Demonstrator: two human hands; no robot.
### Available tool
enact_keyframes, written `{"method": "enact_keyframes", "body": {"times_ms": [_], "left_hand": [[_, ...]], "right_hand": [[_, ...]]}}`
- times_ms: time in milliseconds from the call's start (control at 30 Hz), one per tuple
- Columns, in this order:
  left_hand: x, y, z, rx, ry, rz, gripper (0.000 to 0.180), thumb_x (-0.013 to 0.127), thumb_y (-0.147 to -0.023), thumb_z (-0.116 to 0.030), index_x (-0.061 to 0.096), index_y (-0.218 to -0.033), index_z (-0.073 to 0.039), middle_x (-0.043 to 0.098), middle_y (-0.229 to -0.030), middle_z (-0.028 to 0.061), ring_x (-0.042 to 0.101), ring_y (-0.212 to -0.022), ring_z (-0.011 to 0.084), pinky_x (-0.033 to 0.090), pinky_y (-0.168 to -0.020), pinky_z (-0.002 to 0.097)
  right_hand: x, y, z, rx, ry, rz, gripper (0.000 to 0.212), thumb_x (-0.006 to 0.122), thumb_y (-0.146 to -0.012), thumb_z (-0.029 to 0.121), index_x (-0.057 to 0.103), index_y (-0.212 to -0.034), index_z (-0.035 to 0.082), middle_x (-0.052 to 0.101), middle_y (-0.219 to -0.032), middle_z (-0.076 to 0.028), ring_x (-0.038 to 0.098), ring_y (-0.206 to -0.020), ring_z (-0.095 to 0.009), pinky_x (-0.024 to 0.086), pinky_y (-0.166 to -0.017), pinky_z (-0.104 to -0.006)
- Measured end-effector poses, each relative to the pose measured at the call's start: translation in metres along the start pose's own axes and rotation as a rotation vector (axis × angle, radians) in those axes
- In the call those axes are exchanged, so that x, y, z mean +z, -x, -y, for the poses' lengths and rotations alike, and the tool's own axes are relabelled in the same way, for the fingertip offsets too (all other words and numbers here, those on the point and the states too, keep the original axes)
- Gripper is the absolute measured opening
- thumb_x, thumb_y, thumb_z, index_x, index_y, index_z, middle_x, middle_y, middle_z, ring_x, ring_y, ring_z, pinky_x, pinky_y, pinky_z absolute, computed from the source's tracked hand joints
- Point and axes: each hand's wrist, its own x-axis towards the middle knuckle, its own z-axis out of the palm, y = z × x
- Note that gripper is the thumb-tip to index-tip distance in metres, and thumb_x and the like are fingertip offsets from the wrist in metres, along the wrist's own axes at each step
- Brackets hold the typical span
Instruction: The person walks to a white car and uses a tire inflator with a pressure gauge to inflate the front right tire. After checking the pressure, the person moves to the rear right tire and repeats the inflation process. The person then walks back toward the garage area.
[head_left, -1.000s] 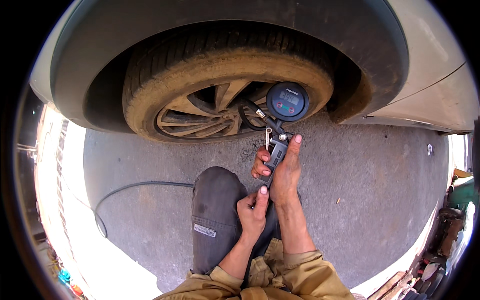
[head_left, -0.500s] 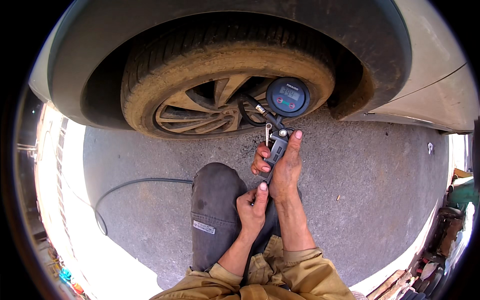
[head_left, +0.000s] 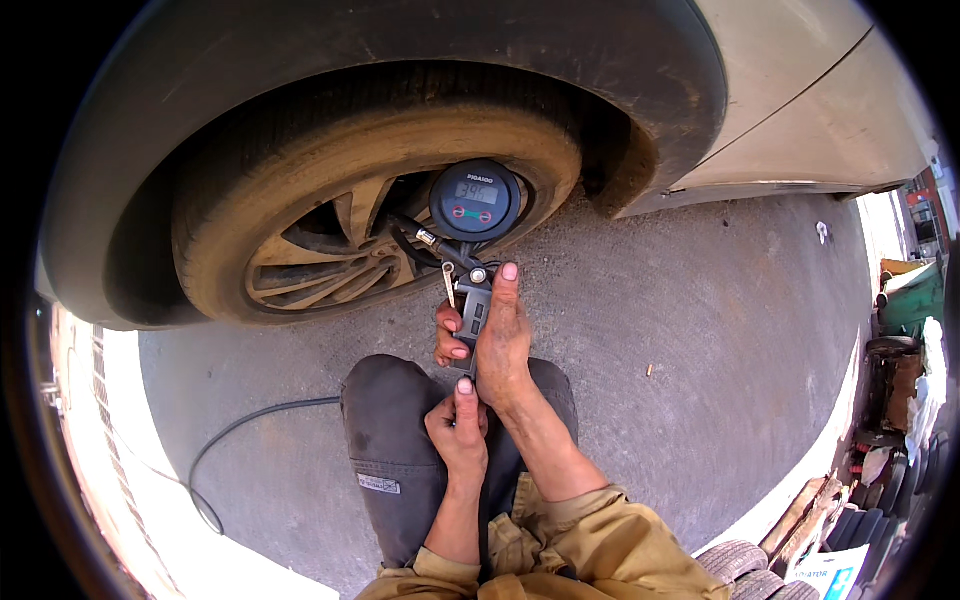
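Note:
My right hand (head_left: 505,350) is wrapped around the grey handle of a tire inflator gun (head_left: 472,315), thumb pointing up along its side. On top of the gun sits a round dark gauge (head_left: 476,205) with a lit digital display and small buttons. A metal lever (head_left: 449,284) stands beside the handle. Just below, my left hand (head_left: 460,435) is closed at the gun's lower end, its thumb against it; the curled fingers hide what lies inside. From the gun a short black hose (head_left: 408,240) loops toward the wheel (head_left: 330,265); its far end is hard to make out.
A dusty tire (head_left: 225,235) fills the car's dark wheel arch (head_left: 665,90). A dark air hose (head_left: 250,417) curves over the asphalt (head_left: 690,330) left of my knee (head_left: 395,410). Old tires (head_left: 735,562), boards (head_left: 795,515) and other clutter lie at the lower right.
The view has swung, so wheel, gun and hands appear farther left. Both hands keep their hold. The digits on the gauge's display have changed.

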Motion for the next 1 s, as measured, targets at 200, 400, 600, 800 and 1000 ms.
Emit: {"method": "enact_keyframes", "body": {"times_ms": [200,400,600,800,1000], "left_hand": [[-0.0007,-0.0001,-0.0037,-0.005,-0.003,0.008,0.048,0.059,-0.097,-0.037,0.046,-0.06,-0.008,0.043,-0.055,-0.0045,0.035,-0.046,0.0035,0.023,-0.043,0.0222],[-0.004,-0.0025,0.0027,0.034,-0.057,0.031,0.048,0.055,-0.097,-0.043,0.048,-0.064,-0.009,0.041,-0.055,-0.0033,0.034,-0.041,0.0043,0.023,-0.036,0.0216],[-0.0029,-0.0022,-0.0007,0.016,-0.055,0.009,0.048,0.055,-0.097,-0.043,0.048,-0.064,-0.009,0.041,-0.055,-0.0033,0.034,-0.041,0.0045,0.023,-0.037,0.0215],[-0.0023,-0.0037,0.0036,0.034,-0.052,0.019,0.049,0.055,-0.097,-0.045,0.047,-0.064,-0.009,0.04,-0.053,-0.0033,0.035,-0.04,0.0049,0.023,-0.036,0.0217],[0.0006,-0.0022,0.0005,0.018,-0.024,-0.001,0.048,0.056,-0.098,-0.04,0.043,-0.062,-0.01,0.04,-0.054,-0.0045,0.033,-0.044,0.0037,0.02,-0.04,0.0218]], "right_hand": [[0.0029,0.0015,0.0004,-0.008,-0.005,0.003,0.068,0.033,-0.092,0.073,0.047,-0.094,0.007,0.05,-0.066,-0.005,0.042,-0.044,-0.011,0.039,-0.042,-0.0284],[-0.0001,0.0001,-0.0017,0.0,-0.014,-0.003,0.068,0.033,-0.092,0.073,0.047,-0.093,0.006,0.051,-0.066,-0.005,0.042,-0.044,-0.011,0.039,-0.042,-0.0283],[0.0021,-0.0011,-0.0027,0.013,-0.017,-0.024,0.069,0.034,-0.092,0.073,0.048,-0.094,0.006,0.051,-0.066,-0.005,0.042,-0.044,-0.011,0.039,-0.041,-0.0287],[-0.0013,-0.0024,-0.0025,-0.009,-0.04,0.015,0.069,0.035,-0.091,0.073,0.049,-0.094,0.006,0.049,-0.064,-0.004,0.042,-0.043,-0.011,0.04,-0.041,-0.0292],[-0.0005,-0.0008,-0.0007,0.0,-0.072,0.027,0.067,0.036,-0.091,0.073,0.048,-0.095,0.007,0.048,-0.063,-0.003,0.041,-0.042,-0.01,0.039,-0.041,-0.0286]]}}
